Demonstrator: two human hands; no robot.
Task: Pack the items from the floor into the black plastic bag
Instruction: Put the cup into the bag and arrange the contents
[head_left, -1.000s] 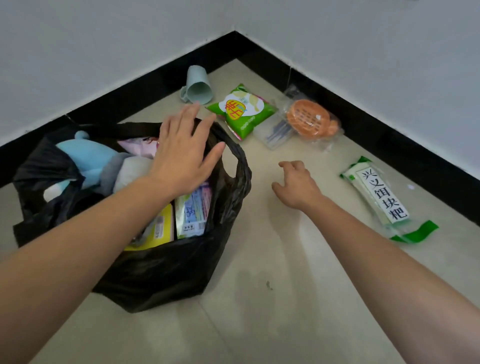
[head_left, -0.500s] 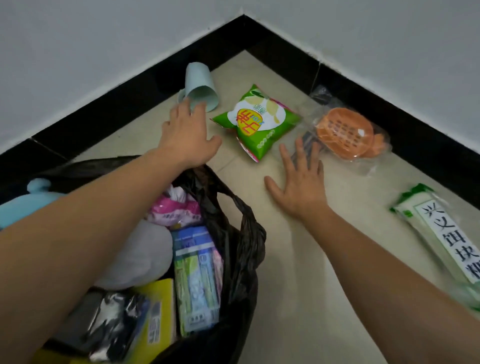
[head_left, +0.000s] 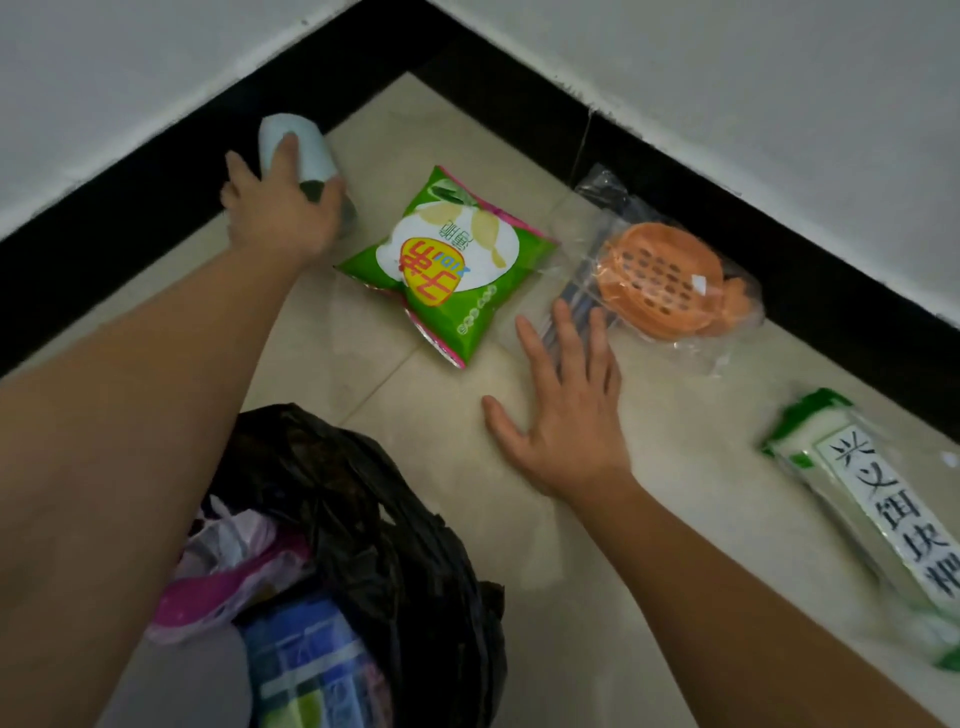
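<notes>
The left hand (head_left: 280, 213) grips the pale blue cup (head_left: 311, 150), fingers curled round it, close against the black baseboard (head_left: 156, 208). The right hand (head_left: 566, 415) lies flat on the floor (head_left: 571, 597), fingers spread, between the green snack packet (head_left: 452, 265) and the clear orange-item pack (head_left: 660, 280). The black plastic bag (head_left: 395, 519) stands open below the left forearm.

One head-worn camera looks forward and down at the floor (head_left: 545, 623), toward a room corner (head_left: 421, 62). It sits close, with the bag (head_left: 415, 519) just below.
</notes>
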